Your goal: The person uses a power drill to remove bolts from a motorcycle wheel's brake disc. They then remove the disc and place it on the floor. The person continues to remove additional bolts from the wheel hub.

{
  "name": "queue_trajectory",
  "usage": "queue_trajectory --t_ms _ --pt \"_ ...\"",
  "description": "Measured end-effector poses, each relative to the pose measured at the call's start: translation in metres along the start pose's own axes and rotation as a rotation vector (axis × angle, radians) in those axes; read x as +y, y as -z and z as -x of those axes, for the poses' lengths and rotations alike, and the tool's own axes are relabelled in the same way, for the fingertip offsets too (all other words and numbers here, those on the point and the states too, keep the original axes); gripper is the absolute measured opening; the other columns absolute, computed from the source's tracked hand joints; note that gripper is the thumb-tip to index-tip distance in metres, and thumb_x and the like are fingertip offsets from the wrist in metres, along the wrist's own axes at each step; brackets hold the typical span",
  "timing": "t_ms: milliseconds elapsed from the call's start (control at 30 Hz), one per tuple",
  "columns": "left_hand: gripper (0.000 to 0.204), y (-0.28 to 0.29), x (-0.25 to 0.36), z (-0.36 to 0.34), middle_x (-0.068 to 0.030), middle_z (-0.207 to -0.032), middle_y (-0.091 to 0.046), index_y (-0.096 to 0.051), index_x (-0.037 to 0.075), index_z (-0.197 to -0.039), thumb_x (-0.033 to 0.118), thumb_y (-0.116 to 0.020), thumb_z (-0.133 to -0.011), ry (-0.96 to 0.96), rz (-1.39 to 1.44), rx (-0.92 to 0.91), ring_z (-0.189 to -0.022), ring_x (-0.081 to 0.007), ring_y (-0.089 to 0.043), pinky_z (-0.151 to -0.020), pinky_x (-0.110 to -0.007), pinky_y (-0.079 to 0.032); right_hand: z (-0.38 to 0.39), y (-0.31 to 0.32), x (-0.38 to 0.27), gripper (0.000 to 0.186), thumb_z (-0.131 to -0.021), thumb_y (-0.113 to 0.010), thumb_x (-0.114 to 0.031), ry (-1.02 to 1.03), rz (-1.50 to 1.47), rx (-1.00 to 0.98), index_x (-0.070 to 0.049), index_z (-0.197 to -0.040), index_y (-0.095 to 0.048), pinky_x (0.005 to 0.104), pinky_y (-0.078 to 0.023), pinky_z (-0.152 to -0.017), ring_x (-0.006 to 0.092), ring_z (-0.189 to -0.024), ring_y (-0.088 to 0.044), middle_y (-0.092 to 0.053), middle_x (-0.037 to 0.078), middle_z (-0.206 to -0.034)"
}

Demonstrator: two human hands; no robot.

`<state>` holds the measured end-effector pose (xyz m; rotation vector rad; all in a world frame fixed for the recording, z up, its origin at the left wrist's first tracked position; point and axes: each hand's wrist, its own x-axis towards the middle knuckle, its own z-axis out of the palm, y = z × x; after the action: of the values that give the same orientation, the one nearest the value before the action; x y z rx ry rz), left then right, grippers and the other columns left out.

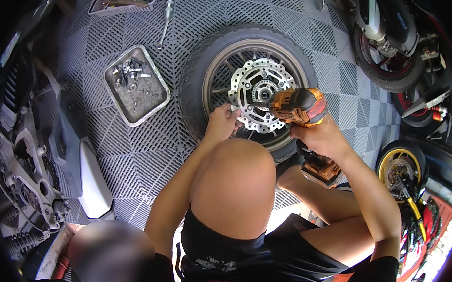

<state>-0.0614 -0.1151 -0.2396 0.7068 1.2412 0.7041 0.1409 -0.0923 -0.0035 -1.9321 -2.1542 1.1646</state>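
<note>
My right hand (311, 136) grips an orange-and-black cordless power driver (300, 104) by its handle, its front end pointing at the centre-left part of a silver perforated brake disc (258, 122). The disc sits on a wheel with a black tyre (199, 62), lying flat on the floor. My left hand (223, 121) is at the disc's left edge, fingers closed on it; whether a small part is also between them I cannot tell. My bent bare knee (234, 172) rises just below the wheel, partly covering it.
A metal tray (150, 105) of bolts lies left, a wrench (167, 18) and tool basket (99, 6) above it. Grey tiled floor surrounds these. Motorbike parts (22, 170) and a white-and-grey panel (93, 195) line the left; motorbikes (375, 72) and a gold-rimmed wheel (387, 166) stand right.
</note>
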Motion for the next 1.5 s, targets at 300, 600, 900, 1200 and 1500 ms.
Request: queue_trajectory --t_ms 300,600,900,1200,1500 --pt "0.026 0.009 -0.005 -0.007 -0.0119 -0.07 -0.069 -0.063 -0.004 -0.102 0.021 -0.065 -0.098 -0.053 -0.193 -0.063 -0.058 -0.0172 -0.066 -0.055 -0.034 -0.049 0.018 -0.004 -0.004 0.034 -0.076 -0.072 -0.013 -0.108 -0.096 -0.027 -0.006 -0.109 -0.067 0.0424 -0.054 -0.088 0.0359 -0.098 -0.067 -0.07 0.015 -0.104" --pt "0.032 0.01 -0.008 -0.009 -0.0183 -0.088 -0.074 -0.062 -0.005 -0.113 0.022 -0.065 -0.097 -0.049 -0.192 -0.052 -0.076 -0.0244 -0.072 -0.068 -0.036 -0.052 0.016 -0.004 0.002 0.037 -0.074 -0.073 -0.008 0.062 0.042 -0.011 -0.005 -0.109 -0.066 0.0436 -0.055 -0.086 0.0385 -0.097 -0.067 -0.069 0.017 -0.105" --pt "0.03 0.009 -0.007 -0.006 -0.0178 -0.087 -0.074 -0.063 -0.004 -0.108 0.024 -0.065 -0.098 -0.08 -0.176 -0.05 -0.075 -0.0242 -0.072 -0.067 -0.036 -0.051 0.011 -0.011 -0.006 0.03 -0.075 -0.073 -0.007 0.33 0.188 0.141 -0.007 -0.105 -0.067 0.044 -0.055 -0.081 0.036 -0.092 -0.067 -0.069 0.013 -0.101" --pt "0.024 0.006 -0.008 -0.007 -0.0133 -0.079 -0.072 -0.063 -0.003 -0.106 0.02 -0.064 -0.099 -0.06 -0.077 -0.067 -0.057 -0.0161 -0.061 -0.056 -0.033 -0.046 0.007 -0.008 0.001 0.028 -0.077 -0.074 -0.009 0.317 0.247 0.102 -0.009 -0.104 -0.067 0.0439 -0.056 -0.077 0.0327 -0.09 -0.067 -0.07 0.011 -0.103" --pt "0.022 0.008 -0.005 -0.004 -0.0123 -0.076 -0.071 -0.064 -0.003 -0.102 0.018 -0.064 -0.098 -0.067 -0.046 -0.069 -0.053 -0.0145 -0.058 -0.05 -0.033 -0.043 0.004 -0.008 -0.008 0.037 -0.074 -0.076 -0.011 0.215 0.221 0.041 -0.007 -0.109 -0.066 0.0426 -0.053 -0.086 0.0351 -0.097 -0.066 -0.069 0.013 -0.107"
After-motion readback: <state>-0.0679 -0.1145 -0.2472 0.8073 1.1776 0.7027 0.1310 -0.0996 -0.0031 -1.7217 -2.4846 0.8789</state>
